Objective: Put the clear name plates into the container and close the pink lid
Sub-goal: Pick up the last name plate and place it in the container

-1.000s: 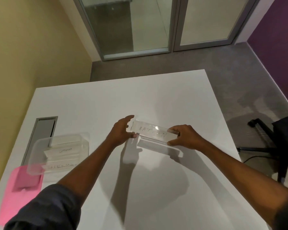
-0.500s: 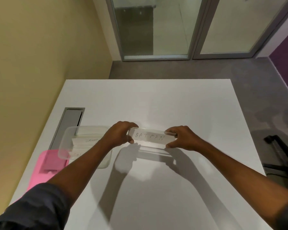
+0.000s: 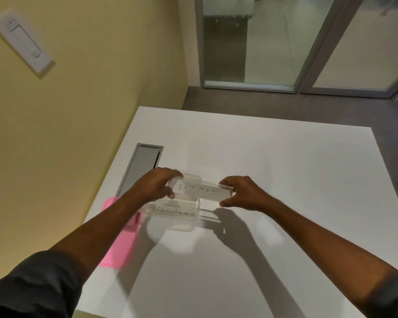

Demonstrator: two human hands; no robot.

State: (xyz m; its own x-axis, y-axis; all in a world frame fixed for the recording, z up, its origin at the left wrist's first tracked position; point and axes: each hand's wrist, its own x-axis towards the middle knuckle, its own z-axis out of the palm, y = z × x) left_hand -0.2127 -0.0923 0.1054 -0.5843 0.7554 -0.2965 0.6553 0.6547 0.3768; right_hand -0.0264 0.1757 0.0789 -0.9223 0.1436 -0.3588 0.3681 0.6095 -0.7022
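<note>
A clear name plate (image 3: 199, 191) with "BATMAN" handwritten on it is held by both ends, my left hand (image 3: 157, 187) on its left end and my right hand (image 3: 240, 193) on its right end. It hovers over the right half of the clear container (image 3: 182, 222), partly past its right wall. Inside the container lies another clear name plate (image 3: 170, 211) with handwriting. The pink lid (image 3: 118, 246) lies flat on the table left of the container, partly hidden by my left forearm.
The white table (image 3: 285, 191) has a grey cable hatch (image 3: 140, 166) just behind my left hand. A yellow wall runs along the table's left side, and glass doors stand beyond the far edge.
Both hands carried the BATMAN plate leftward from the table's middle until it hangs over the container. The camera view swung left as well.
</note>
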